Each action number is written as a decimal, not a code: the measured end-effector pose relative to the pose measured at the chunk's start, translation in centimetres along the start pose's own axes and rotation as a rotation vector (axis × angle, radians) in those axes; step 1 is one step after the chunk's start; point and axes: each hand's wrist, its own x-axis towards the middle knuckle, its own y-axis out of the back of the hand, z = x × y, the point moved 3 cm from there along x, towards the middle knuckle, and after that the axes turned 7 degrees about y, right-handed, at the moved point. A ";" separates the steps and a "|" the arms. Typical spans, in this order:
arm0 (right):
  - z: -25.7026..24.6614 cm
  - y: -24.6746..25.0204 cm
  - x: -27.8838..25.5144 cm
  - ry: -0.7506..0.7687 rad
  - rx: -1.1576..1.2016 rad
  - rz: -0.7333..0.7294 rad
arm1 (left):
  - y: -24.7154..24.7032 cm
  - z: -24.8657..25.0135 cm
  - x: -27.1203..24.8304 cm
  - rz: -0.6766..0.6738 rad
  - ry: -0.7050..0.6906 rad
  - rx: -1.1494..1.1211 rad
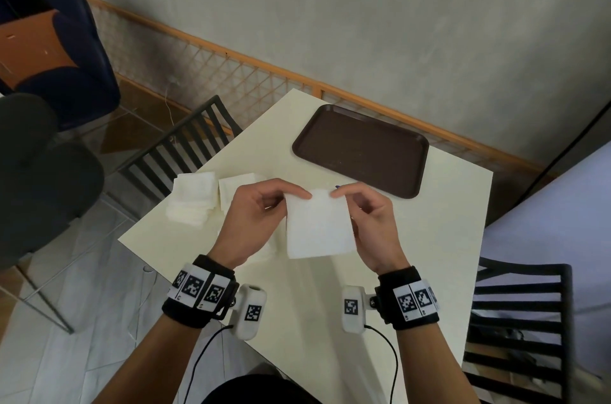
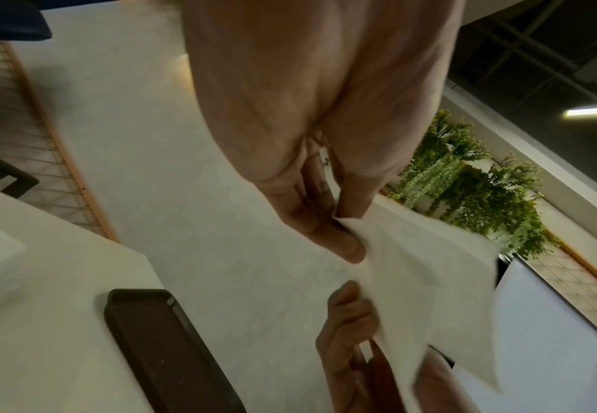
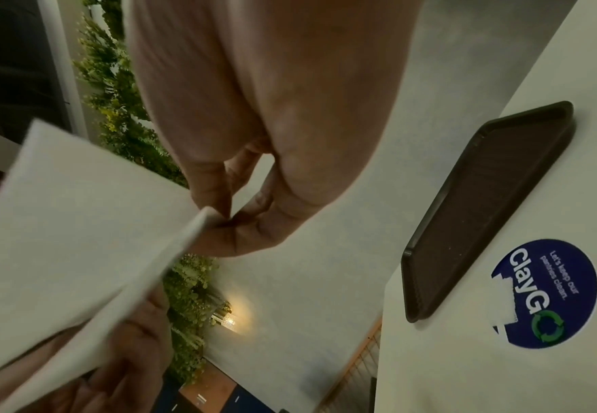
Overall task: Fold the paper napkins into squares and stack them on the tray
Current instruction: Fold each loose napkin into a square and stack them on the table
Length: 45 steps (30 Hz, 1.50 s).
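Note:
I hold a white paper napkin (image 1: 317, 228) up above the cream table (image 1: 439, 238). My left hand (image 1: 264, 202) pinches its upper left corner and my right hand (image 1: 360, 202) pinches its upper right corner. In the left wrist view thumb and finger nip the napkin (image 2: 427, 279); in the right wrist view the napkin (image 3: 78, 223) shows a doubled edge at the pinch. The brown tray (image 1: 360, 149) lies bare at the table's far side, beyond both hands. Two piles of white napkins (image 1: 195, 202) sit left of my left hand, the nearer pile (image 1: 238, 187) partly hidden by it.
A round blue sticker (image 3: 544, 293) lies on the table near the tray (image 3: 484, 206). Dark slatted chairs stand at the table's left (image 1: 185, 145) and right (image 1: 519, 321). A wooden lattice rail (image 1: 231, 63) and grey wall run behind. The table edge is close to the napkin piles.

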 end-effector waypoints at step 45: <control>16.6 -10.9 1.2 -0.206 -0.705 -0.139 | 9.3 -17.1 -2.2 0.315 0.505 0.574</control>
